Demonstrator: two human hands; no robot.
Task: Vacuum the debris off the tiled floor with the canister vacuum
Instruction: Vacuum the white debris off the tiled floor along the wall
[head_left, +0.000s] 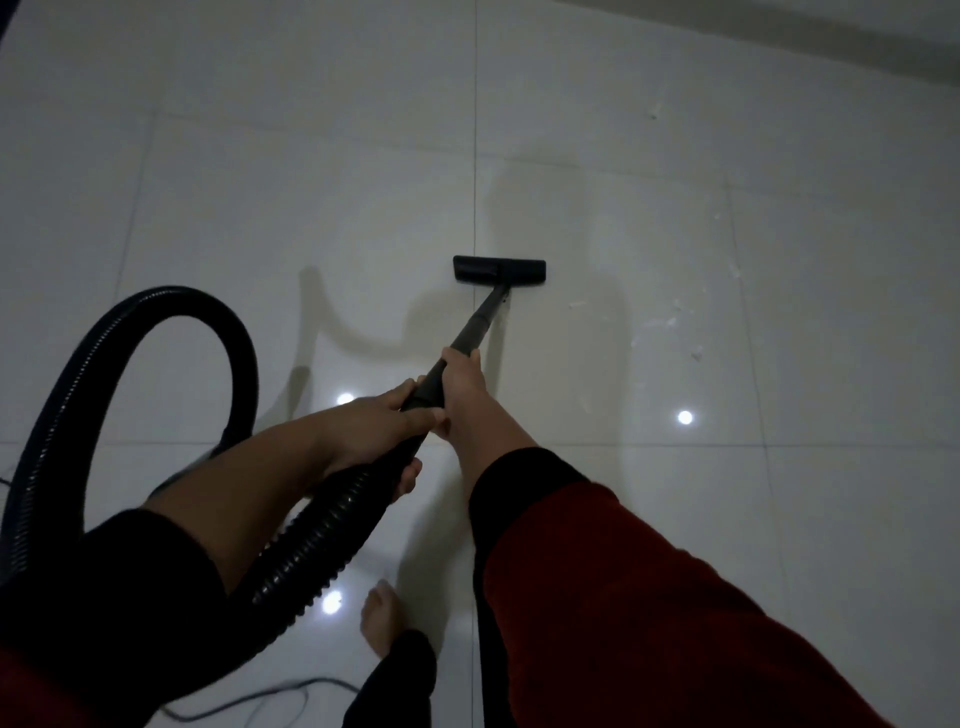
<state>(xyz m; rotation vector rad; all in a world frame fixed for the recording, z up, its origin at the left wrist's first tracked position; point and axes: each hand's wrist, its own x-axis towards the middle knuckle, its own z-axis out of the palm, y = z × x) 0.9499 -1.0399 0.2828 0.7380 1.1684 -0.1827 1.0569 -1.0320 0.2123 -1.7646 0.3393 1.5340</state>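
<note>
Both hands hold the black vacuum wand (480, 317), which slants forward to a flat black floor nozzle (500, 269) resting on the glossy white tiled floor (311, 208). My right hand (465, 387) grips the wand higher up. My left hand (382, 423) wraps the handle end where the ribbed black hose (171, 301) joins. The hose loops up and around to the left. Pale scraps of debris (675, 317) lie on the tile to the right of the nozzle, apart from it. The canister is out of view.
A thin power cord (249, 701) trails across the floor at the bottom left. My bare foot (382, 616) stands just below the hands. More small scraps (655, 111) lie far right near the wall base (779, 31). Ceiling lights reflect off the tiles.
</note>
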